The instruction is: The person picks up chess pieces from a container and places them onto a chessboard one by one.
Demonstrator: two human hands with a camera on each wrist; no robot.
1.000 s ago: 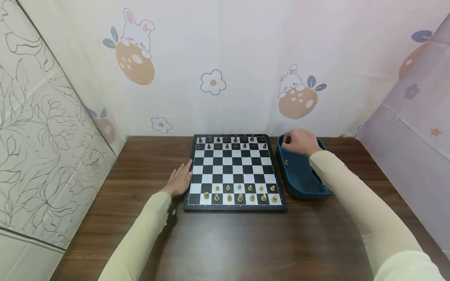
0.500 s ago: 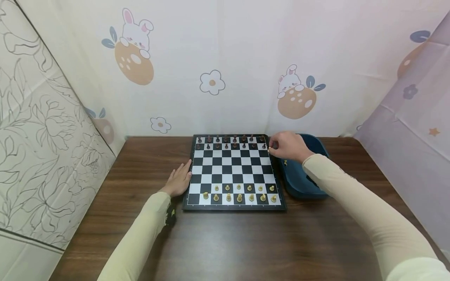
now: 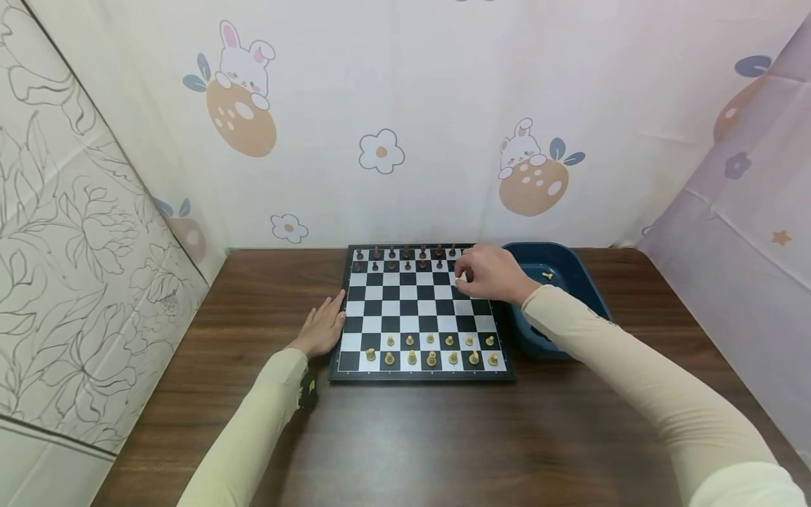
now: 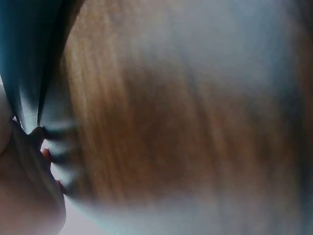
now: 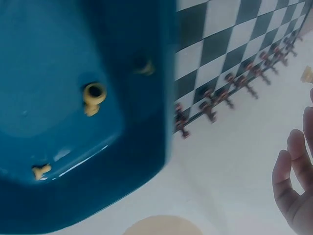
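My left hand (image 3: 322, 327) lies with straight fingers on the table, fingertips against the left edge of the chessboard (image 3: 408, 306). In the left wrist view, part of that hand (image 4: 29, 181) shows beside a dark edge. My right hand (image 3: 494, 273) is over the far right part of the board, pinching a pale yellow chess piece (image 5: 307, 75) whose kind I cannot tell. Two rows of dark red pieces (image 3: 407, 253) stand along the far side, the rightmost hidden by my right hand. Yellow pieces (image 3: 432, 358) stand in two rows on the near side.
A blue tray (image 3: 595, 303) stands right of the board, partly under my right forearm. Inside it lie yellow chess pieces (image 5: 93, 98), one near a corner (image 5: 41, 171). A printed curtain (image 3: 380, 84) hangs behind the wooden table (image 3: 405, 443).
My right hand has moved left from over the blue tray to over the board, carrying the yellow chess piece. The left hand has stayed at the board's edge.
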